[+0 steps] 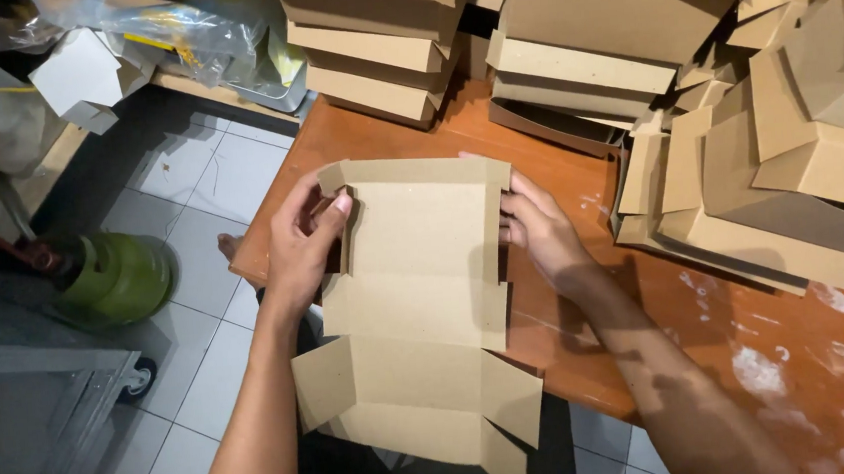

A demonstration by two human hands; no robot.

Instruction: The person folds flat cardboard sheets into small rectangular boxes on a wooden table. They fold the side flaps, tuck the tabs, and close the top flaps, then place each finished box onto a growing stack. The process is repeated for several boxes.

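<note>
An orange-brown wooden table [592,354] stands over a pale tiled floor [187,185], its far half crowded with brown cardboard. The person holds a flat die-cut cardboard blank [417,298] over the table's near edge, partly hanging off it. The left hand [297,247] pinches the upper left side flap, thumb on the inner face; the right hand [537,226] has its fingers curled around the upper right flap. Folding cleanly probably means pressing both flaps up along the scored creases evenly. Stacks of folded boxes [377,50] and loose blanks [740,202] close by leave little working room; a green round object [119,276] sits on the floor.
</note>
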